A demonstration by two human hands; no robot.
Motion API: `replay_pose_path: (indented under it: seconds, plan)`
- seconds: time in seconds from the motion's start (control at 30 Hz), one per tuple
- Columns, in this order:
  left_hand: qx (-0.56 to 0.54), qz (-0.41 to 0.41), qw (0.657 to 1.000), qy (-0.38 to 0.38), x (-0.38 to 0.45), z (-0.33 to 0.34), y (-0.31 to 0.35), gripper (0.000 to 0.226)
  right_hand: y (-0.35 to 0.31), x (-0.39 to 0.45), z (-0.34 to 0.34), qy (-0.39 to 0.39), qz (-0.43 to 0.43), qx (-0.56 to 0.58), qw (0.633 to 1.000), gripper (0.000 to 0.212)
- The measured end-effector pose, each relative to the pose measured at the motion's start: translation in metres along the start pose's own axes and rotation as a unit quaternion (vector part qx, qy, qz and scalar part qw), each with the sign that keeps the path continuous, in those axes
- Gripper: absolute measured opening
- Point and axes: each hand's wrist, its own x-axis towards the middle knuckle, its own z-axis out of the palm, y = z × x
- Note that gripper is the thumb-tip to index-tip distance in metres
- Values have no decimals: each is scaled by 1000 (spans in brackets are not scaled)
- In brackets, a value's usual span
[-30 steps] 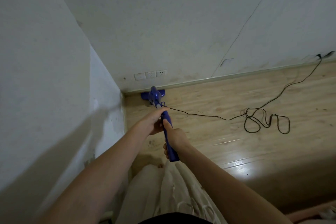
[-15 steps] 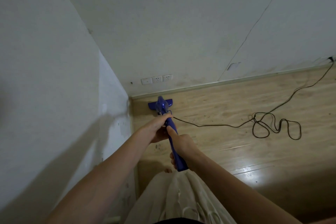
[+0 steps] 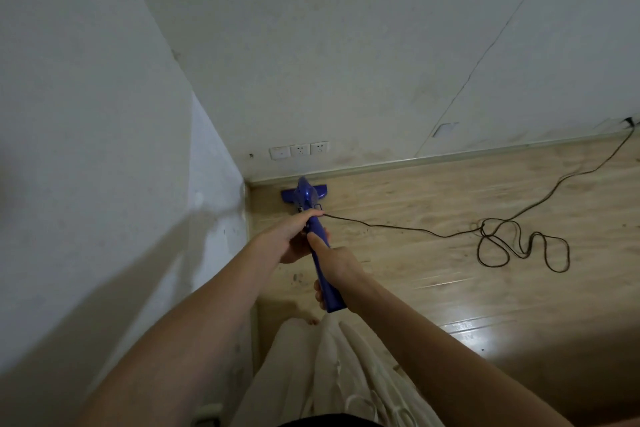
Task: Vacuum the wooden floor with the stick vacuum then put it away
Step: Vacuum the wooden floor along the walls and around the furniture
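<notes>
A pale wooden floor (image 3: 433,218) is meeting two white walls (image 3: 346,45) in a corner, with three sockets (image 3: 299,150) low on the far wall. Open boards are stretching away to the right, where a black cord (image 3: 519,243) is lying in loose loops. The blue stick vacuum (image 3: 313,218) is standing with its head near the baseboard (close to the corner). The left hand (image 3: 294,236) is gripping the upper handle; the right hand (image 3: 334,267) is gripping it lower down.
</notes>
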Motion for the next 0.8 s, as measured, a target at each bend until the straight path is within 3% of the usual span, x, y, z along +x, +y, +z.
replay_pose_path:
  seconds: [0.17,0.37,0.8]
  plan:
    - [2,-1,1000,-18,-12,-6,-1,34,-2,-7,3,-17,0,1,1000,43]
    - [-5,13,1000,-14,-9,12,4,32,-3,-4,-12,-8,-11,19,1000,51]
    - [12,18,999,41,-7,-17,-11,46,9,3,23,-30,-1,18,999,45]
